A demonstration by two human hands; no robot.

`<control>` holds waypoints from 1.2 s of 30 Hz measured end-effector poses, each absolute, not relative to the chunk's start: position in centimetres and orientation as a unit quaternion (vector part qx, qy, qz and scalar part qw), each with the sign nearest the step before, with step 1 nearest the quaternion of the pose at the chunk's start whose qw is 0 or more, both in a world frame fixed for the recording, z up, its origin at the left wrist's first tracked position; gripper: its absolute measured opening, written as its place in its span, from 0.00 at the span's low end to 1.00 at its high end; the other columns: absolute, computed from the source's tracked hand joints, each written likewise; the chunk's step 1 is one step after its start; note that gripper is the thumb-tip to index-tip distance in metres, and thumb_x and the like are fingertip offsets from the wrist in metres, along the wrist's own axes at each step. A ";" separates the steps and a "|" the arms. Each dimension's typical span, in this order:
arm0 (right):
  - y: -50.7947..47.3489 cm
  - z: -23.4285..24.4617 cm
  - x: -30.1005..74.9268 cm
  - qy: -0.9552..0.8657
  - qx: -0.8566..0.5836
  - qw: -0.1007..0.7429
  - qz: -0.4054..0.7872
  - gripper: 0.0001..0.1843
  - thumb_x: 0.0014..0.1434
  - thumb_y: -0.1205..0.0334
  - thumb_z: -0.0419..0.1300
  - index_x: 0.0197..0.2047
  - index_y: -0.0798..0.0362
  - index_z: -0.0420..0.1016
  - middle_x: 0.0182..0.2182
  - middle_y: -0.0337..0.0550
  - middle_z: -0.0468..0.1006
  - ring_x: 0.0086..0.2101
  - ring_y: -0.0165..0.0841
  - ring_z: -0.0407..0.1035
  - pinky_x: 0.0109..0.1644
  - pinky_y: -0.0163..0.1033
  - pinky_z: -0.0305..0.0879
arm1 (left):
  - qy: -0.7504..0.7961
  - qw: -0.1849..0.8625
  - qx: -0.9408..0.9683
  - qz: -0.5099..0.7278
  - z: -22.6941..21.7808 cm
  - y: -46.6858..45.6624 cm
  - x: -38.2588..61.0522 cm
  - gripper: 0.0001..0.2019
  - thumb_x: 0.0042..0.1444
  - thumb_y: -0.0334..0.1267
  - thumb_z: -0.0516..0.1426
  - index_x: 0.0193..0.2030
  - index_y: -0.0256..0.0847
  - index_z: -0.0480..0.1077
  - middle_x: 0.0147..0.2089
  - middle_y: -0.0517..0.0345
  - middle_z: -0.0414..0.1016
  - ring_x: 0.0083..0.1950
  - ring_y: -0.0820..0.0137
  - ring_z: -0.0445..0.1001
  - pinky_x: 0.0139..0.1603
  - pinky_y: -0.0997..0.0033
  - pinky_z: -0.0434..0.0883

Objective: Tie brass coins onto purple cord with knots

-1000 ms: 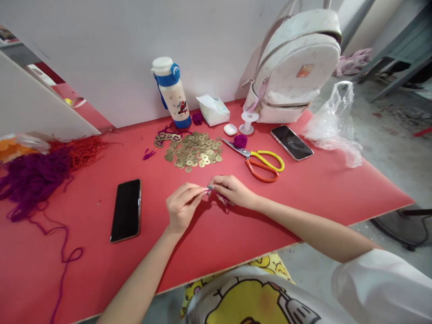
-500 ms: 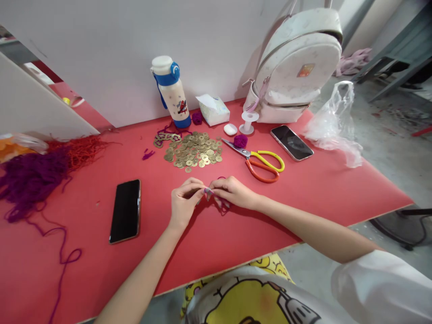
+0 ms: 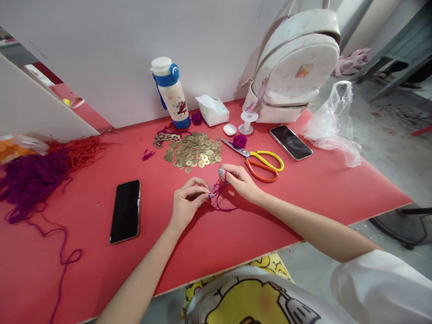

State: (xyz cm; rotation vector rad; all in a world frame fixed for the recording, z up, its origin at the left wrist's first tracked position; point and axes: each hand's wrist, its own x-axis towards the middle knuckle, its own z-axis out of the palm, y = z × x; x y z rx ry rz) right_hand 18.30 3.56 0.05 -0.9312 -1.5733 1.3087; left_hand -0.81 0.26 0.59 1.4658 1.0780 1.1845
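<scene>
Purple yarn (image 3: 219,202) runs in loose loops between my two hands, above the red tabletop. My left hand (image 3: 189,200) pinches one part of it between thumb and fingertips. Higher and to the right, my right hand (image 3: 239,180) is closed on another part, the strand passing over its fingers. Whether a coin is in either pinch I cannot make out. Just beyond my hands lies a pile of brass-coloured coins with holes (image 3: 194,150). Several coins strung on purple yarn (image 3: 165,138) lie at the pile's left.
Scissors (image 3: 259,164) lie right of the coins, near a purple yarn ball (image 3: 240,141) and a white spool (image 3: 248,123). Phones lie at left (image 3: 125,211) and right (image 3: 291,142). A bottle (image 3: 172,92), tissue pack (image 3: 213,111) and backpack (image 3: 297,67) stand behind. Purple yarn (image 3: 32,180) heaps at left.
My right hand has moved up and away from my left hand, drawing the purple yarn into open loops between them. My left hand stays nearly in place.
</scene>
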 end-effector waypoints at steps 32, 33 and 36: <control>1.6 -0.4 17.0 -0.846 -0.346 0.353 0.196 0.16 0.67 0.54 0.57 0.51 0.50 0.79 0.29 0.43 0.69 0.32 0.35 0.60 0.37 0.41 0.60 | 0.547 0.421 0.449 0.568 -0.3 0.1 -0.8 0.08 0.50 0.42 0.66 0.29 0.38 0.79 0.27 0.59 0.73 0.25 0.77 0.63 0.24 0.76 0.60; 1.6 -0.6 16.9 -0.845 -0.355 0.341 0.206 0.17 0.67 0.53 0.57 0.52 0.51 0.79 0.30 0.43 0.70 0.32 0.35 0.60 0.37 0.41 0.60 | 0.547 0.417 0.454 0.566 -0.3 0.0 -0.8 0.08 0.51 0.42 0.66 0.29 0.38 0.79 0.28 0.58 0.73 0.26 0.76 0.64 0.25 0.76 0.61; 1.5 -0.9 16.6 -0.835 -0.361 0.319 0.266 0.18 0.64 0.55 0.61 0.53 0.53 0.78 0.31 0.43 0.70 0.33 0.34 0.61 0.36 0.39 0.61 | 0.547 0.417 0.462 0.559 -0.3 0.0 -0.8 0.08 0.52 0.41 0.65 0.29 0.39 0.79 0.28 0.59 0.74 0.28 0.75 0.67 0.28 0.76 0.65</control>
